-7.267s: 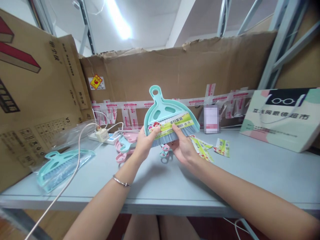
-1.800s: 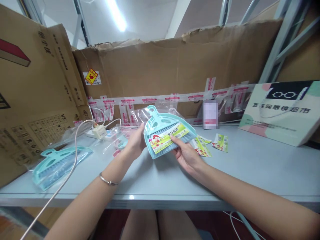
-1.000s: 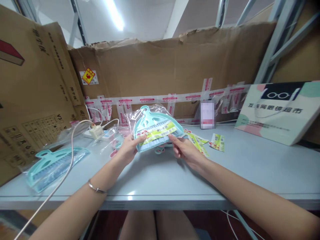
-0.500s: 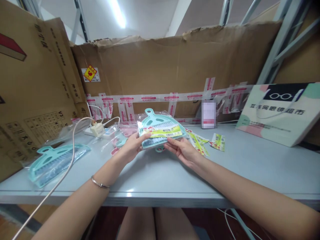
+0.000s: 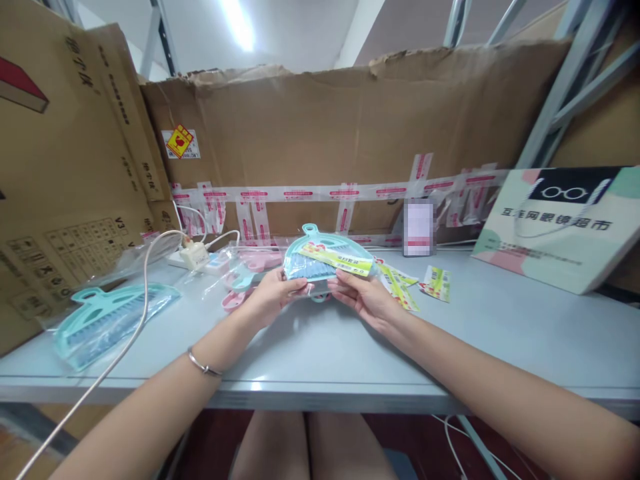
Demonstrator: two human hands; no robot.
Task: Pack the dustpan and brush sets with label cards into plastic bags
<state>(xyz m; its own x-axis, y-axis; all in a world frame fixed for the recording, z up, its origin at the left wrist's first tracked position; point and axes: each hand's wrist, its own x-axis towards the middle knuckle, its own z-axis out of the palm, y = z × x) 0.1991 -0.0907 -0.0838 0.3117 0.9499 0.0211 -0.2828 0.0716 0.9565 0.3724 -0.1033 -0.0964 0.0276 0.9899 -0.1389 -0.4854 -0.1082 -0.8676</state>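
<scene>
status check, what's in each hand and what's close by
Left hand and right hand both gripping teal dustpan set, low over table. Yellow label faces up. Pink sets and loose label cards lie close beside it.

table point(image 5: 500, 333) | left edge: bagged brush point(image 5: 107, 323) | back-left: power strip point(image 5: 200, 257) | centre, above table: dustpan set point(image 5: 325, 257); label cards point(image 5: 435, 283) right of it | back-right: paper bag point(image 5: 555, 227) | back edge: cardboard wall point(image 5: 350, 120)

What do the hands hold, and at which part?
The left hand and right hand hold the teal dustpan set by its wide near edge.
</scene>
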